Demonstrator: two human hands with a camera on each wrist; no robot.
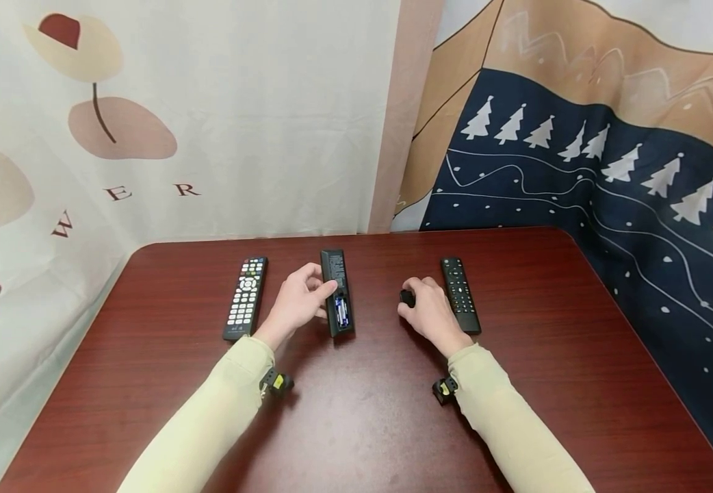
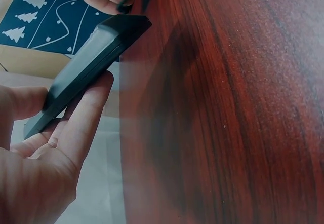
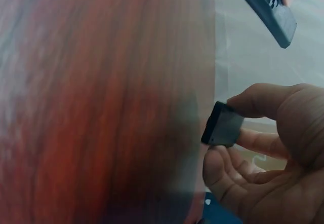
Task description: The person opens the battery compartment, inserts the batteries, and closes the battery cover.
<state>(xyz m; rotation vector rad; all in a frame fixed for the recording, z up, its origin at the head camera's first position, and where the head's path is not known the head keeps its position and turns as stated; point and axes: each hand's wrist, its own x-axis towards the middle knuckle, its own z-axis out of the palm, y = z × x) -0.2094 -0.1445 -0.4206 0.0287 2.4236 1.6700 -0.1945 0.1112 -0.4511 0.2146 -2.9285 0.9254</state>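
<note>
My left hand (image 1: 297, 299) grips a black remote control (image 1: 336, 270) between thumb and fingers, its back turned toward the head camera. The battery compartment is uncovered, and blue-and-silver batteries (image 1: 341, 311) lie inside. In the left wrist view the remote (image 2: 86, 64) is tilted, seen along its edge above the table. My right hand (image 1: 433, 311) pinches a small black battery cover (image 3: 224, 126) between thumb and fingertips, held apart from the remote. Close beside the right hand lies a second black remote (image 1: 460, 294), buttons up, with the hand overlapping its near-left side in the head view.
A third remote with white buttons (image 1: 245, 298) lies to the left of my left hand. All are on a dark red wooden table (image 1: 356, 424) with rounded far corners. Printed curtains (image 1: 270, 137) hang right behind its far edge and along the right side.
</note>
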